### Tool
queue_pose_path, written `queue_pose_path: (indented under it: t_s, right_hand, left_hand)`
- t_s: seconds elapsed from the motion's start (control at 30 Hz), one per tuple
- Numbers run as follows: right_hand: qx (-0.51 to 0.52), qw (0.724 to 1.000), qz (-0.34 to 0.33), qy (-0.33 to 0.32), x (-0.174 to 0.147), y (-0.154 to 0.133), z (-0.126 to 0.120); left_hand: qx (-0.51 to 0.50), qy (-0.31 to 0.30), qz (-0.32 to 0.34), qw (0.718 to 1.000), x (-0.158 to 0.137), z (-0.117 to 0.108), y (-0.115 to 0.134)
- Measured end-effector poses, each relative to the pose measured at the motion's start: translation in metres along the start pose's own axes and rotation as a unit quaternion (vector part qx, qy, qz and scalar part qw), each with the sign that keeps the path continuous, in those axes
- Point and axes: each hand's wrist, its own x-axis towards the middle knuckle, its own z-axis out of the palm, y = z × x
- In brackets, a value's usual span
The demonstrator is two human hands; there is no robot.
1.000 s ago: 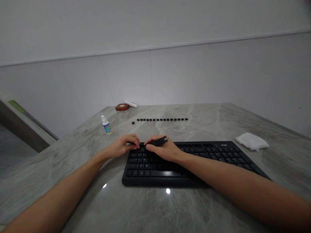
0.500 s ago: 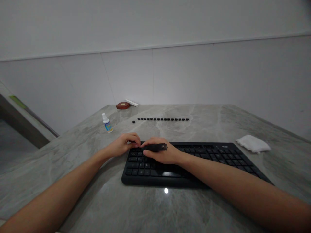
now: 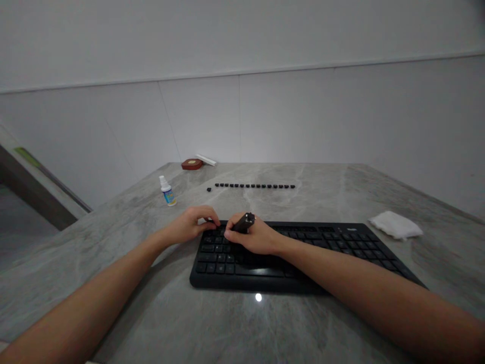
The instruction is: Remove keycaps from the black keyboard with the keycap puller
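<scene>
Right hand [image 3: 258,237] grips black tool [image 3: 243,224], lower end hidden | left hand [image 3: 191,224] curled at keyboard [image 3: 214,263], fingertip hold unclear

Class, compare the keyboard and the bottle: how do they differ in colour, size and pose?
The keyboard is black; the bottle is white with a blue-and-yellow label. The keyboard is large; the bottle is much smaller. The keyboard lies flat; the bottle stands upright. Both rest on the table.

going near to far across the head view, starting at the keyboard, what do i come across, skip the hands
Black keyboard → white spray bottle → single black keycap → row of black keycaps → reddish-brown case → wall.
</scene>
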Motion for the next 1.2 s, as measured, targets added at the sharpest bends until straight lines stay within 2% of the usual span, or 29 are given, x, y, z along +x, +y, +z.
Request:
queue_pose_path:
  t_s: [0.23,0.4,0.6,0.67,0.77,0.93,1.2]
  right_hand:
    - [0.113,0.991,0.061,-0.040,0.007,0.008,-0.001]
    - [0.075,0.995,0.064,-0.032,0.011,0.011,-0.001]
    - [0.018,0.997,0.067,-0.026,0.009,0.006,0.000]
    - [-0.007,0.998,0.056,-0.025,0.007,0.005,0.000]
    - [-0.058,0.998,0.009,-0.015,0.005,0.003,0.001]
    - [-0.186,0.981,-0.059,0.014,0.002,0.007,0.005]
    - [-0.124,0.986,-0.101,0.052,0.000,0.004,0.005]
  left_hand:
    - [0.032,-0.041,0.064,0.997,-0.002,-0.006,0.006]
    - [0.009,-0.032,0.030,0.999,0.000,-0.003,0.003]
    - [-0.041,-0.004,-0.047,0.998,0.002,0.005,-0.005]
    - [-0.046,-0.005,-0.048,0.998,0.002,0.005,-0.006]
    - [-0.052,-0.027,-0.015,0.998,0.001,0.001,-0.006]
    - [-0.061,-0.075,-0.002,0.995,0.000,-0.007,-0.002]
    - [-0.090,-0.062,-0.061,0.992,-0.001,-0.007,-0.002]
